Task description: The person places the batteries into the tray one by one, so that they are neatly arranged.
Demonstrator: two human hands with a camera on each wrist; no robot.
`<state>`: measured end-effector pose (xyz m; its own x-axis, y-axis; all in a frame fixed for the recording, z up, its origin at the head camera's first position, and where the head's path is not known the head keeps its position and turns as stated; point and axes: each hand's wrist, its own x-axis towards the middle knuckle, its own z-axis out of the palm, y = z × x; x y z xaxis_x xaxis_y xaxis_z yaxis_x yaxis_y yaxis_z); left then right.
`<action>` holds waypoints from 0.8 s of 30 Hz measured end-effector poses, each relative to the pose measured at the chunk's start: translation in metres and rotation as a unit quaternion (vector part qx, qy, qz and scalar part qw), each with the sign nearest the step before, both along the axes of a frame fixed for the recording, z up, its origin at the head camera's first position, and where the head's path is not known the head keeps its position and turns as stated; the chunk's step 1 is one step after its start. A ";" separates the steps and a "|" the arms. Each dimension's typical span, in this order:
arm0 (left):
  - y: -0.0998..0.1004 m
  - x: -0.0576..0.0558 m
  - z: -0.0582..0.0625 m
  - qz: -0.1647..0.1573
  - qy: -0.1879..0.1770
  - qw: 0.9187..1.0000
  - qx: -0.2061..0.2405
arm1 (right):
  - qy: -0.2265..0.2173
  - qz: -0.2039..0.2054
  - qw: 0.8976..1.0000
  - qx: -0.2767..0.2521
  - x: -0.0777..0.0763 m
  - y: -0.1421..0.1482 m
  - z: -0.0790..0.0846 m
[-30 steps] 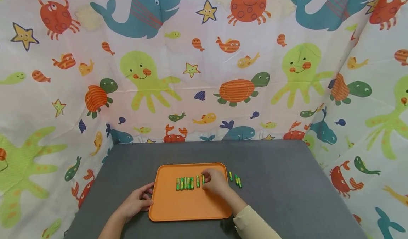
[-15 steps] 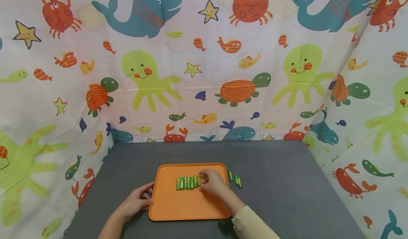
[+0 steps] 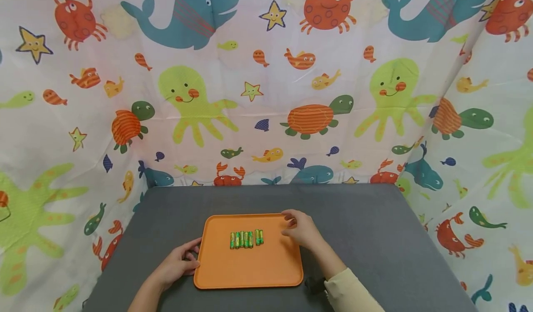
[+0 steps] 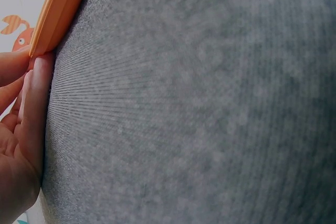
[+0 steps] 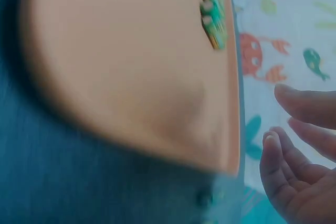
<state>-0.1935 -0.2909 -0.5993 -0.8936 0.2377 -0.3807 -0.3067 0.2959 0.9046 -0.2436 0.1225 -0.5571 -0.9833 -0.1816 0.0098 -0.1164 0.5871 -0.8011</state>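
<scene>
An orange tray lies on the grey table. Green-and-yellow batteries stand side by side in a row on it, with a pair of batteries a small gap to their right. My left hand holds the tray's left edge; the left wrist view has thumb and fingers pinching the rim. My right hand hovers by the tray's upper right corner, fingers loosely bent and nothing between them. In the right wrist view, blurred green batteries lie on the table beyond the tray edge, hidden behind this hand in the head view.
The grey table extends on both sides of the tray. A curtain with sea animals hangs round its back and sides. A dark object sits at the right sleeve.
My right hand slid a battery left until it stood beside another, let go of it, then moved right to the tray's edge. The left hand stayed at the rim.
</scene>
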 end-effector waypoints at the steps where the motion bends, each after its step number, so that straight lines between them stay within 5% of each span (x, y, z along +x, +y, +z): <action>1: 0.000 0.000 0.000 0.000 -0.001 1.000 0.000 | -0.002 -0.008 1.000 -0.003 0.000 0.006 0.000; 9: 0.001 0.001 0.002 0.002 -0.004 1.000 -0.004 | -0.014 -0.047 0.999 0.015 0.002 0.047 -0.013; 24: 0.003 -0.001 0.004 0.010 -0.008 1.000 -0.006 | -0.056 -0.022 0.996 0.070 0.006 0.082 -0.028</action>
<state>-0.1946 -0.2876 -0.5948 -0.8921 0.2158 -0.3969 -0.3259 0.3010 0.8962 -0.2378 0.2040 -0.5855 -0.9838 -0.1310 -0.1225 -0.0034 0.6962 -0.7178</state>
